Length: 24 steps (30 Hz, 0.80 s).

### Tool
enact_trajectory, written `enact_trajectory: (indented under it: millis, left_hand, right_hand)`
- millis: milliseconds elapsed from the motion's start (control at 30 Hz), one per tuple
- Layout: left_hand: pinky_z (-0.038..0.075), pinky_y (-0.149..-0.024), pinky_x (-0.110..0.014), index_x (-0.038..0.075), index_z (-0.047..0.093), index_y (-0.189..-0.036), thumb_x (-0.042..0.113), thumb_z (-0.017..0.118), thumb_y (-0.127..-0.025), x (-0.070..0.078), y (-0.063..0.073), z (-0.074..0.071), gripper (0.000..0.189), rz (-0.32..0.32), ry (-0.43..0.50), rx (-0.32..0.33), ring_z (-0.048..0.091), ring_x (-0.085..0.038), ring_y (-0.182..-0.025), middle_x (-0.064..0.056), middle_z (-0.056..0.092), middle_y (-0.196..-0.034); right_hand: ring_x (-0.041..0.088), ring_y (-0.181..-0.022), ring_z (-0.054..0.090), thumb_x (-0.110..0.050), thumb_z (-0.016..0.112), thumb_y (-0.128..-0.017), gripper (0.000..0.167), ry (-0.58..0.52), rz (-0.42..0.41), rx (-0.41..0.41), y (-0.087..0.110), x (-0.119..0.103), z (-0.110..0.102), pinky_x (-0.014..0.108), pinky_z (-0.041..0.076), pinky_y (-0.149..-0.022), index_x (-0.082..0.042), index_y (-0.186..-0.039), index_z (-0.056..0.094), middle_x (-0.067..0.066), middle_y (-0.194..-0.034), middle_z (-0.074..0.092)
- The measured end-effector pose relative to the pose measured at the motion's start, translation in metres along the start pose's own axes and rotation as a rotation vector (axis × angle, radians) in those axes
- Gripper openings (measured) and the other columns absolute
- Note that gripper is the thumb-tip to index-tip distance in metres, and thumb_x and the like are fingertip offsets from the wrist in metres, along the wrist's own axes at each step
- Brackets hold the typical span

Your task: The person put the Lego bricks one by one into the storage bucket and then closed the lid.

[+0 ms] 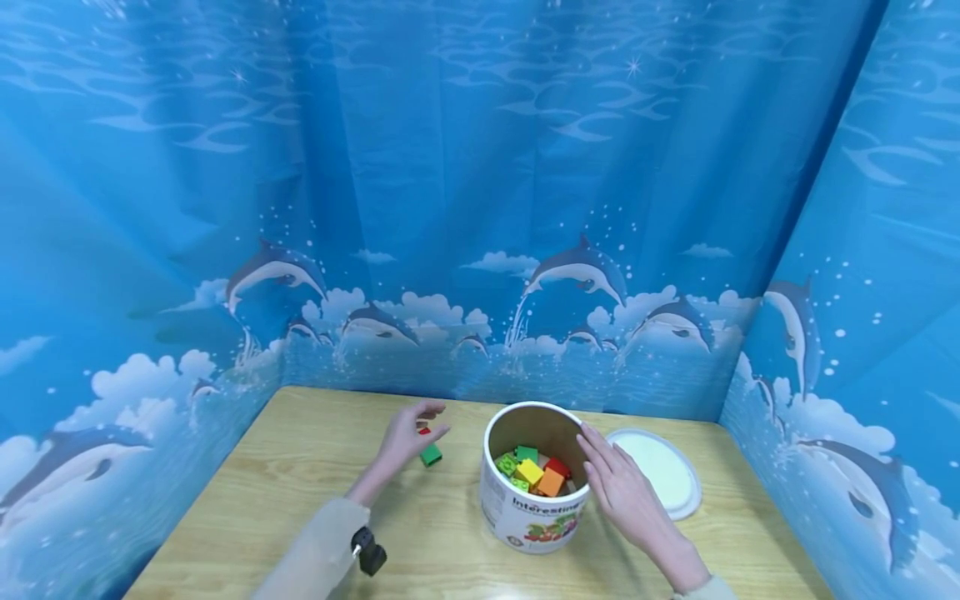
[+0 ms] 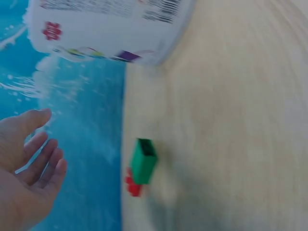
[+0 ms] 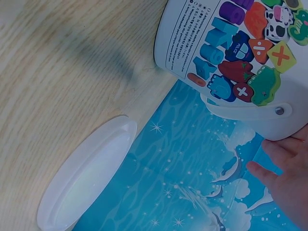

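My left hand point(image 1: 405, 435) hovers over the left part of the table, its fingers apart with nothing between them. Just past its fingertips in the head view lie a green toy brick point(image 1: 431, 455) and a small red brick point(image 1: 424, 431), side by side. To the right stands a white bucket point(image 1: 534, 523) with printed pictures, its top off. Inside it are several colored bricks, among them a yellow brick point(image 1: 529, 472) and an orange brick point(image 1: 551, 482). My right hand point(image 1: 628, 492) rests against the bucket's right rim with straight fingers.
A round white lid point(image 1: 688, 506) lies on the wooden table point(image 1: 285, 467) behind my right hand. Blue dolphin-print curtains point(image 1: 450, 167) hang along the back and sides. In the right wrist view, the bucket's pale handle point(image 3: 231, 111) hangs at its side.
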<state>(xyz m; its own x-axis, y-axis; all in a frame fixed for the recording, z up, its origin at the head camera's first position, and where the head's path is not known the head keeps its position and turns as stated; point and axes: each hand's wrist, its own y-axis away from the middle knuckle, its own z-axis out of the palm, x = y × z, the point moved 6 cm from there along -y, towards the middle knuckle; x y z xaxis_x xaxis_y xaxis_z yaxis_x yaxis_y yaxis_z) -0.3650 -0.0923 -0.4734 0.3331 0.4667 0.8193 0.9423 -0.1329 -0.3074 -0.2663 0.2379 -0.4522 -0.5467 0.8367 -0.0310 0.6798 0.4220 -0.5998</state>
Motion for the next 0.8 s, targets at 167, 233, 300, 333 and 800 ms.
enact_trajectory:
  millis: [167, 233, 300, 333, 800]
  left_hand:
    - [0.058, -0.091, -0.048, -0.003, 0.068, -0.119, 0.007, 0.080, -0.085, -0.027, 0.004, 0.008, 0.037, -0.015, -0.090, -0.005, 0.066, -0.036, -0.107, -0.019, 0.071, -0.116]
    - [0.058, -0.089, -0.049, -0.004, 0.068, -0.118, 0.006, 0.081, -0.084, -0.034, 0.006, 0.010, 0.037, -0.018, -0.122, -0.013, 0.067, -0.036, -0.104, -0.020, 0.071, -0.114]
    - [0.058, -0.088, -0.049, -0.004, 0.068, -0.118, 0.006, 0.081, -0.084, -0.039, 0.008, 0.012, 0.038, -0.035, -0.144, -0.022, 0.067, -0.036, -0.102, -0.021, 0.071, -0.112]
    - [0.058, -0.088, -0.049, -0.004, 0.068, -0.118, 0.005, 0.081, -0.084, -0.042, 0.009, 0.013, 0.038, -0.046, -0.148, -0.027, 0.067, -0.036, -0.101, -0.021, 0.071, -0.111]
    - [0.057, -0.086, -0.049, -0.002, 0.073, -0.105, 0.004, 0.088, -0.074, -0.056, 0.013, 0.019, 0.035, 0.001, -0.264, -0.038, 0.066, -0.033, -0.095, -0.016, 0.072, -0.100]
  right_hand:
    - [0.036, -0.133, 0.052, -0.008, 0.062, -0.095, 0.046, -0.001, 0.015, -0.010, 0.000, 0.001, 0.001, 0.059, 0.047, -0.104, 0.002, -0.139, 0.057, 0.018, -0.150, 0.050]
    - [0.036, -0.133, 0.052, -0.008, 0.061, -0.095, 0.045, -0.001, 0.017, -0.011, 0.000, 0.001, 0.000, 0.059, 0.047, -0.104, 0.002, -0.139, 0.057, 0.018, -0.151, 0.050]
    - [0.036, -0.134, 0.052, -0.009, 0.060, -0.096, 0.045, 0.000, 0.016, -0.011, 0.000, 0.001, 0.000, 0.058, 0.046, -0.104, 0.002, -0.139, 0.057, 0.018, -0.151, 0.050]
    - [0.035, -0.134, 0.051, -0.010, 0.060, -0.097, 0.044, 0.001, 0.014, -0.011, 0.000, 0.000, 0.000, 0.058, 0.047, -0.105, 0.002, -0.139, 0.057, 0.018, -0.151, 0.050]
    - [0.034, -0.136, 0.050, -0.014, 0.054, -0.101, 0.042, 0.005, 0.012, -0.012, 0.001, 0.001, 0.001, 0.057, 0.046, -0.106, 0.002, -0.140, 0.056, 0.018, -0.151, 0.049]
